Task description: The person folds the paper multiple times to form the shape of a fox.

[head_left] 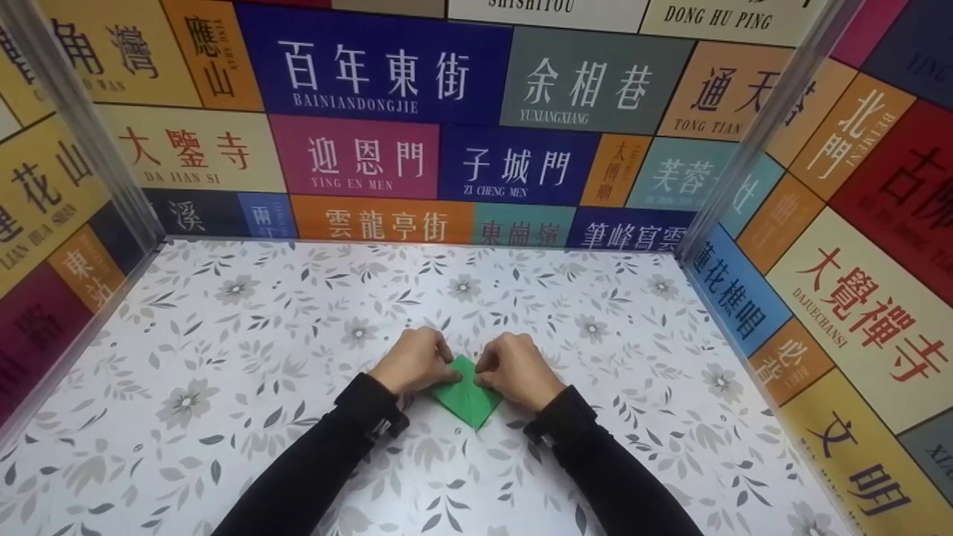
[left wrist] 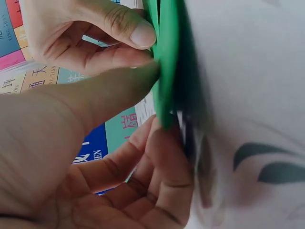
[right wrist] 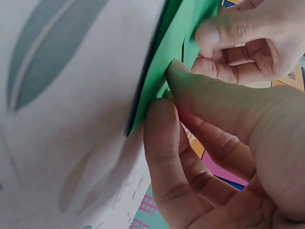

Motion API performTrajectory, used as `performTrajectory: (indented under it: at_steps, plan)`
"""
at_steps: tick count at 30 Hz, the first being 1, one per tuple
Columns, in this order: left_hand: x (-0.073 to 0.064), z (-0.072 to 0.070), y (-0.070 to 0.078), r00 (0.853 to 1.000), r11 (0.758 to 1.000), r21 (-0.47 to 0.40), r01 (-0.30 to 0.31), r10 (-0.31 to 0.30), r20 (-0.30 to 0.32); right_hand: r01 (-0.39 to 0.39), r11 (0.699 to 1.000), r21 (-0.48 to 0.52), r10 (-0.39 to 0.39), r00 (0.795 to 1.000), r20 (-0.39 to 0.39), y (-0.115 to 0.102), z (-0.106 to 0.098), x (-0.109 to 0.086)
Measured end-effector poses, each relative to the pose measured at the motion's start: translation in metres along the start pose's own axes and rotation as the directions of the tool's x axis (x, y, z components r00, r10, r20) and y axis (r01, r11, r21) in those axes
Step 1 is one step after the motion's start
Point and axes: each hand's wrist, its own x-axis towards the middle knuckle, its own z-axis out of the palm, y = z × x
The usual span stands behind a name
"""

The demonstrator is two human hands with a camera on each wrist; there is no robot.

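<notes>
A small green folded paper (head_left: 467, 402), diamond-shaped with a crease down its middle, lies between the two hands in the head view. My left hand (head_left: 418, 362) pinches its left edge between thumb and forefinger. On the opposite side my right hand (head_left: 517, 370) pinches the upper right edge. Seen from the left wrist, the green paper (left wrist: 167, 57) appears nearly edge-on, with the left thumb pressed against it. In the right wrist view, layered flaps of the paper (right wrist: 167, 52) show, and the right thumb lies on one of them. The fingertips behind the paper are partly hidden.
The paper is over a white tabletop (head_left: 283, 335) printed with grey flowers and leaves. Panels with colourful Chinese place-name signs (head_left: 372, 74) stand along the back and both sides. Black sleeves (head_left: 313, 454) cover both forearms.
</notes>
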Motion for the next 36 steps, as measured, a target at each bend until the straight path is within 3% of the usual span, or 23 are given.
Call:
performTrajectory:
  at_steps: [3,10,18,29,36]
  plan:
    - [0.002,0.004,-0.001,1.0,1.0,-0.012,0.006,-0.006,-0.028,-0.006,1.0,-0.004,0.006,1.0,0.002,-0.001,0.001,0.0]
    - [0.006,0.012,-0.001,0.995,0.997,-0.002,-0.072,0.072,-0.075,0.012,1.0,0.001,-0.012,1.0,0.004,-0.001,0.003,-0.002]
    - [0.008,0.01,-0.001,0.989,0.988,-0.08,-0.135,0.13,-0.063,0.001,1.0,-0.001,-0.001,1.0,-0.024,0.001,0.001,-0.001]
    - [0.006,-0.007,-0.008,0.978,0.973,-0.135,-0.188,0.173,-0.113,-0.005,1.0,-0.003,0.005,1.0,-0.031,0.002,-0.009,-0.002]
    - [0.003,-0.023,-0.006,0.963,0.972,-0.103,-0.213,0.191,-0.188,-0.016,0.999,-0.042,0.014,0.998,-0.054,0.0,-0.019,-0.003]
